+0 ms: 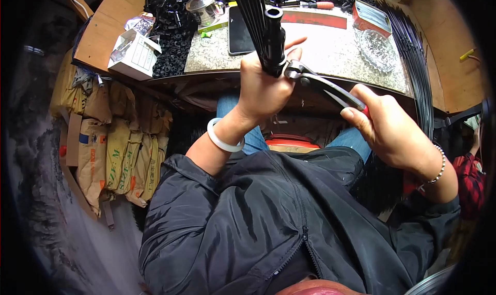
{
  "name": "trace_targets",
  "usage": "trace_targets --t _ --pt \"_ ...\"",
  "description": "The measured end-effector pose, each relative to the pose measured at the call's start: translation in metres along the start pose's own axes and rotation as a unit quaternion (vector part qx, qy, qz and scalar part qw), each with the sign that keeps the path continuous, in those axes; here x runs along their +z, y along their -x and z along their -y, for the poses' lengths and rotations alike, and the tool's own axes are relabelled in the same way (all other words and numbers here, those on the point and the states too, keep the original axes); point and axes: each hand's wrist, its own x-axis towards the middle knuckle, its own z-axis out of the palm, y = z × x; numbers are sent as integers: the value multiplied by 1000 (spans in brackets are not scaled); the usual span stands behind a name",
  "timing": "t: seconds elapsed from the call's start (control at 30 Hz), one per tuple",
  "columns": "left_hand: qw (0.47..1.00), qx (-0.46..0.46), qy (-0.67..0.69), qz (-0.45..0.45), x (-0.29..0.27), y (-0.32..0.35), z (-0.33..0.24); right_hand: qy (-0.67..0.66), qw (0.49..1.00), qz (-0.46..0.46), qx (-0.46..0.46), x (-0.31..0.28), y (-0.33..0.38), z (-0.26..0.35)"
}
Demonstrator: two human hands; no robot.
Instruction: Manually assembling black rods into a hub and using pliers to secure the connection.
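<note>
Worktop: pale, speckled surface, front edge appearing curved. Light-brown wooden boards flank it, one at left and one at right. Tan and yellowish sacks stand packed to the left, below worktop level. Floor, lower left: grey, blotched darker toward the rim. Far left dim; one small pale bright strip there, source unclear. Space under worktop shadowed.

Worktop: black parts, dark phone, glass dish.

Left hand raised, gripping; right hand lower, gripping; forearms angled inward.
</note>
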Motion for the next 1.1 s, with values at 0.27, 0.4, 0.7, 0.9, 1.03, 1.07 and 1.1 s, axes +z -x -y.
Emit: trace_targets --t 0.27,0.4,0.7,0.9,1.03,1.07,1.1 --pt "978 -133 158 21 -5 2 -21 -110 993 40 34 6 1 -2" --pt "969 -96 227 23 -3 2 -21 -105 993 46 30 2 1 4" --pt "1000 -23 10 12 -7 -6 -15 -1 998 25 51 -5 0 14" --pt "963 -106 246 -10 -36 -12 -9 39 993 -102 -39 33 -30 -53" --pt "922 -120 366 -30 -45 -15 -19 228 956 -183 19 61 -59 -133" --pt "929 -116 350 -32 -46 -14 -19 295 937 -178 58 61 -65 -135" --pt "935 -112 335 -31 -45 -14 -20 361 911 -174 100 61 -69 -138"
